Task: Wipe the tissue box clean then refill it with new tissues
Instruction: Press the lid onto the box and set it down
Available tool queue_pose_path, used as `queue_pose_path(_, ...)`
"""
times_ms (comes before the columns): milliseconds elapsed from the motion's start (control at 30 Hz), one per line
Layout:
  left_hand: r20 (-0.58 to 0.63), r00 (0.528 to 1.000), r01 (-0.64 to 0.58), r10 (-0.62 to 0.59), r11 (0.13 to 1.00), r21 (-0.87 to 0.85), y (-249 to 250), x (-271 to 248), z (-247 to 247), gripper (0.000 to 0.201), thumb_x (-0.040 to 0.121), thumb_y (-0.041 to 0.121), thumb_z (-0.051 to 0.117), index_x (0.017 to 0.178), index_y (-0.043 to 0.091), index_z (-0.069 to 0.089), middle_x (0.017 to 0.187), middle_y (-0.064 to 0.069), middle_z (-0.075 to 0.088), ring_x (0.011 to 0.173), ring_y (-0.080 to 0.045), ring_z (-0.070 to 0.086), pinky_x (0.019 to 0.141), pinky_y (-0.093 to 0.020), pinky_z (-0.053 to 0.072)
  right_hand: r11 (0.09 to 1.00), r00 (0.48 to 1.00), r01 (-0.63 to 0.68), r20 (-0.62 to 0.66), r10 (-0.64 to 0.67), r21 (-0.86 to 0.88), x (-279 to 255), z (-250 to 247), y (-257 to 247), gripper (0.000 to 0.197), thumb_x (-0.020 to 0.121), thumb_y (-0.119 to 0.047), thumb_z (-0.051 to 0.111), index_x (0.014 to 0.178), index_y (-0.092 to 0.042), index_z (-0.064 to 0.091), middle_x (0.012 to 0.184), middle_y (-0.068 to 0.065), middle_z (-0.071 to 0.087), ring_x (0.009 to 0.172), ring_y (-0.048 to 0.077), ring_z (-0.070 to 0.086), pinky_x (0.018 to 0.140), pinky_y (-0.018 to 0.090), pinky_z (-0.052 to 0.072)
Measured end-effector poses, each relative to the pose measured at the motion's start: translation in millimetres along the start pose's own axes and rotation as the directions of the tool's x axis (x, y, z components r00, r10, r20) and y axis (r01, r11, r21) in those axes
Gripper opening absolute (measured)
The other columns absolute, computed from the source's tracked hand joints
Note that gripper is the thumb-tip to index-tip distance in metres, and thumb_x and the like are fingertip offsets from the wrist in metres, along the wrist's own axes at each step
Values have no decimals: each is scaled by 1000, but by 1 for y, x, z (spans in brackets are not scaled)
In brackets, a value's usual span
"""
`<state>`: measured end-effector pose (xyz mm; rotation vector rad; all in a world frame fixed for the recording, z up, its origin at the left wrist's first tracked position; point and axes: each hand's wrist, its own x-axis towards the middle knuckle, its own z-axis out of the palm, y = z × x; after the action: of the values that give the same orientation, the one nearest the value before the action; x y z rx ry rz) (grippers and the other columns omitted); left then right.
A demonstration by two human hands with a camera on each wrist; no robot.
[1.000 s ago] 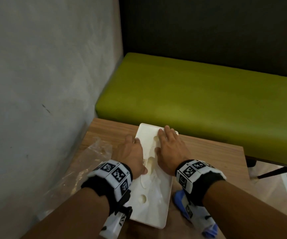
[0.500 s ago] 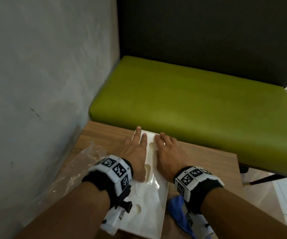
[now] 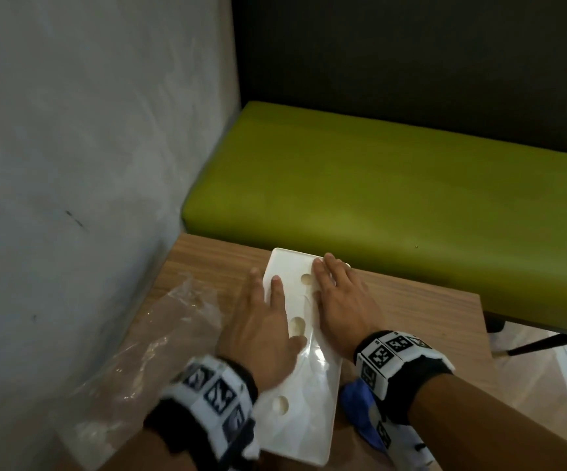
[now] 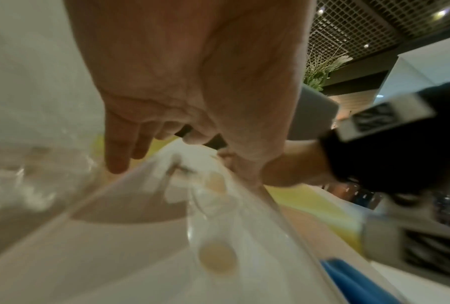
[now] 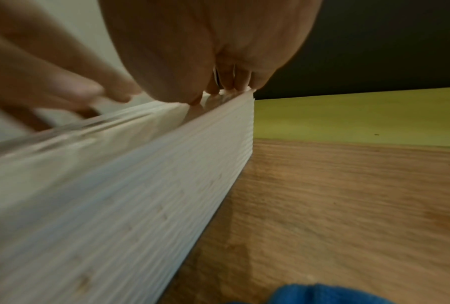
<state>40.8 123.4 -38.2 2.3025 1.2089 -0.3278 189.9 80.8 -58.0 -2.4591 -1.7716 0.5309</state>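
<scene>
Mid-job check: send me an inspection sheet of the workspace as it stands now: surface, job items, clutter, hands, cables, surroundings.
Surface: brown wood-grain table, set against the wall.
Job's things: white rectangular tissue box with round holes and a ribbed side, lying flat on the table; blue cloth beside its right edge.
Clutter: crumpled clear plastic wrapper left of the box.
Hands: left hand and right hand both flat on the box top, fingers straight.
Cables: nothing seen.
Surroundings: grey wall on the left, green padded bench with a dark backrest behind the table.
</scene>
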Motion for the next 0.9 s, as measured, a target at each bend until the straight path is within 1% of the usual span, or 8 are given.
queue_pose_path(100,111,992,54,-57,998,27,7,-38,19,135,68,86,51,152,15,-26,157,-16,-39,151,-37,-15,119,-49,22,1000,1000,-9,-1,9,-6,-1,1,-2,57,103,-19,28,155,-11,9,165,11,5,151,27,8,122,37,9)
queue_pose_path(200,166,983,60,-73,995,85,8,-44,32,159,48,93,59,148,9,-32,148,-19,-50,144,-40,-34,122,-54,8,1000,1000,-23,-7,23,3,-2,5,-5,58,103,-22,28,155,-11,8,165,11,4,151,28,7,122,39,11)
queue_pose_path(400,155,987,42,-48,998,41,1,-44,38,164,43,92,63,148,11,-34,147,-14,-53,143,-33,-39,122,-55,0,999,999,-41,-9,41,6,-4,9,-6,57,104,-26,26,155,-11,6,165,12,0,151,29,5,122,41,11)
queue_pose_path(533,152,987,44,-49,998,37,-2,-46,37,158,50,88,64,148,12,-33,149,-14,-51,145,-35,-35,121,-55,0,977,982,-170,-64,180,131,-12,6,-14,57,99,-27,43,151,-14,21,162,19,5,143,39,27,113,46,35)
queue_pose_path(633,63,995,93,-82,977,-189,2,-44,24,128,76,65,67,154,18,-23,164,-11,-23,153,-33,-3,122,-48,20,946,951,-259,-121,285,195,-25,3,-19,57,92,-27,53,143,-15,29,152,20,22,132,40,37,103,46,43)
queue_pose_path(733,-75,951,252,-300,893,-374,-4,-40,13,66,90,36,64,146,17,34,142,-7,51,124,-28,55,95,-37,50,875,922,-358,-23,386,327,-37,2,-19,56,94,-26,52,141,-14,25,133,18,46,112,37,55,89,41,46)
queue_pose_path(800,22,942,322,-335,885,-336,-10,-38,11,36,94,30,57,128,18,57,126,-3,66,111,-25,64,88,-33,53,802,893,-426,50,448,420,-41,3,-20,57,96,-25,49,144,-16,20,122,17,59,103,35,62,82,38,47)
queue_pose_path(900,140,933,360,-331,840,-406,-15,-37,15,47,94,24,51,141,20,46,132,-3,64,114,-24,61,89,-31,49,750,880,-457,119,460,479,-47,3,-23,69,95,-19,48,152,-19,8,112,15,65,100,35,65,78,37,46)
